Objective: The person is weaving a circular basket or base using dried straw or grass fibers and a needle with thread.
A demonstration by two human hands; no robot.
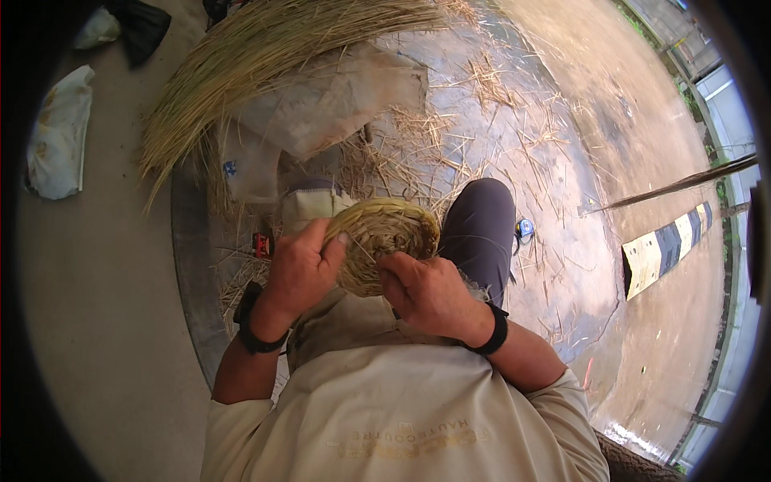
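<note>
A round woven straw basket (387, 226) rests between my knees, its braided rim turned up. My left hand (301, 273) is closed on the basket's left rim, thumb pressing on the edge. Over the basket's lower right part, my right hand (426, 293) has its fingers pinched together; a thin pale strand (363, 251) runs from near my left thumb toward these fingers, which partly hide what they hold.
A long straw bundle (265, 56) lies beyond, on crumpled plastic sheets (353, 96) among scattered stalks. A red tool (262, 245) and a blue one (524, 229) lie beside my legs. A striped barrier (666, 245) is at right, white sacks (60, 136) far left.
</note>
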